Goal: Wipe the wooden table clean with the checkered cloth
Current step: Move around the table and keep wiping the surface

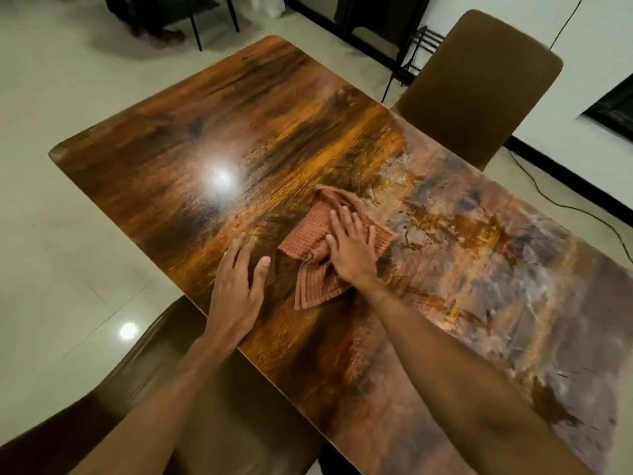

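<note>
A dark, glossy wooden table [212, 132] fills the view. A crumpled reddish-brown checkered cloth [306, 234] lies near its middle. My right hand [351, 246] presses flat on the cloth with straight, spread fingers. My left hand [238, 281] rests flat on the bare wood just left of the cloth, close to the near table edge. The right half of the tabletop looks pale and smeared with whitish streaks [513, 286]; the left half shines with a lamp reflection.
A brown padded chair [479, 84] stands at the far side of the table. Another brown chair [164, 371] sits under the near edge below my arms. A black cable [561, 204] trails on the pale tiled floor at right.
</note>
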Action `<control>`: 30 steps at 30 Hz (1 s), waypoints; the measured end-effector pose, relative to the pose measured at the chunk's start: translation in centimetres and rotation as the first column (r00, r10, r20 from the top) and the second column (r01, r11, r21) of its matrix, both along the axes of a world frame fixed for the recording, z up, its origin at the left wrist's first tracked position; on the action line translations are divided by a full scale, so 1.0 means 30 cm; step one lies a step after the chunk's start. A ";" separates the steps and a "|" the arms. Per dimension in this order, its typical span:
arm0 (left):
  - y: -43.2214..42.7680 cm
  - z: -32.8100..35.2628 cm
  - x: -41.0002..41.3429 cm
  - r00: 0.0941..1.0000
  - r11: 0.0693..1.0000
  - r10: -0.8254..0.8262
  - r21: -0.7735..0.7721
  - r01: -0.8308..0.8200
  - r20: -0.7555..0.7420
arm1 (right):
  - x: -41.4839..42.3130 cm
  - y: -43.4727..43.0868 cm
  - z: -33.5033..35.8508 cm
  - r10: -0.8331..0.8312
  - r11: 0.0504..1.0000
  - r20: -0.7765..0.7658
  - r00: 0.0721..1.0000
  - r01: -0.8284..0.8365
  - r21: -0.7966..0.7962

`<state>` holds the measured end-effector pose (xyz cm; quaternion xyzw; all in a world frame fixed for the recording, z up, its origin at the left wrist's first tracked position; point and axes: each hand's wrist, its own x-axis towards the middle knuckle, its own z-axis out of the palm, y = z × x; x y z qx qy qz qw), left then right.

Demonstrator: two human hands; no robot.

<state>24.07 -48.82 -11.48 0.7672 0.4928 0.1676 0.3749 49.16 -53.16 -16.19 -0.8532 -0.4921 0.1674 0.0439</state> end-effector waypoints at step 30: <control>0.499 -0.133 0.899 0.981 0.967 -0.174 0.175 0.187 -0.088 | 0.849 0.660 -0.044 0.127 0.986 0.013 0.992 -0.128 0.108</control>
